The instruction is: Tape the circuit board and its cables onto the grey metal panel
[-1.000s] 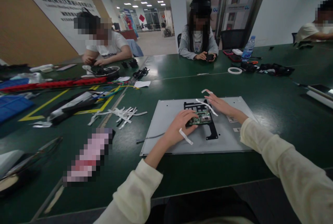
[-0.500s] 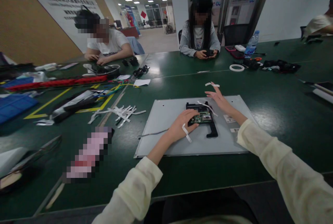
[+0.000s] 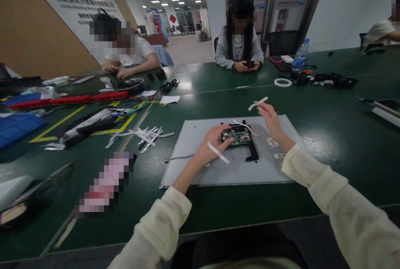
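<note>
My left hand (image 3: 213,143) grips the left side of a green circuit board (image 3: 240,137), its fingers along the far edge and its thumb at the near one. A strip of white tape (image 3: 218,153) clings to the back of that hand. The board sits in a black plastic frame (image 3: 251,151) on a flat grey panel (image 3: 184,139). Another white strip (image 3: 246,127) lies across the frame's far right part. Above the panel's far edge, my right hand (image 3: 271,120) has its fingers drawn together, with a short strip of white tape (image 3: 258,103) at the fingertips.
A pile of white strips (image 3: 149,137) lies left of the panel, near a phone-like object (image 3: 106,181), blurred out. A white tape roll (image 3: 283,82) and a water bottle (image 3: 300,55) are at the far right. Two people sit across the green table (image 3: 200,215).
My right hand's fingers have drawn together and the strip at their tips has tilted. My left hand has shifted slightly left, with the board and frame moving a little too.
</note>
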A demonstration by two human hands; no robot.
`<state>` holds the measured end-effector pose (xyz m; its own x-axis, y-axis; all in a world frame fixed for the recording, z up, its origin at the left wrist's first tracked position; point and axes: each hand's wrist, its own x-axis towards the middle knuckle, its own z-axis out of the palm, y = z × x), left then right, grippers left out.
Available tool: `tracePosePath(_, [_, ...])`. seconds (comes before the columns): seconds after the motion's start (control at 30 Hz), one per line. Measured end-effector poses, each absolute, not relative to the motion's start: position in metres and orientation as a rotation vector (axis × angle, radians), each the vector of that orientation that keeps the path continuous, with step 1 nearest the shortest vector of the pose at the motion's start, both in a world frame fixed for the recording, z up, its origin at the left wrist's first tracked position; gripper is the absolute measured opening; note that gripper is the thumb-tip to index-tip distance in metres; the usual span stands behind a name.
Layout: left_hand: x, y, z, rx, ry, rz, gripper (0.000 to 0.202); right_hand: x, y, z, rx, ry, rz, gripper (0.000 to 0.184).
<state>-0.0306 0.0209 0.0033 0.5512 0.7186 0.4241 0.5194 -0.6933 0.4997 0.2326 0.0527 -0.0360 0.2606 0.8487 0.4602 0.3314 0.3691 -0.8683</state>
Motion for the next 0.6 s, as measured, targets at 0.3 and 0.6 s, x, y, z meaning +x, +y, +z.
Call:
tracePosePath(0.3, [-0.010,0.037,0.012,2.255,1.031,0.851,0.032,0.220,0.032,-0.019,-1.115,-1.418,0.637,0.080])
tracePosePath(0.6, [0.036,0.058,-0.013,2.499,1.042,0.963,0.033,0.225,0.038,-0.033,-1.307,-1.523,0.653,0.099])
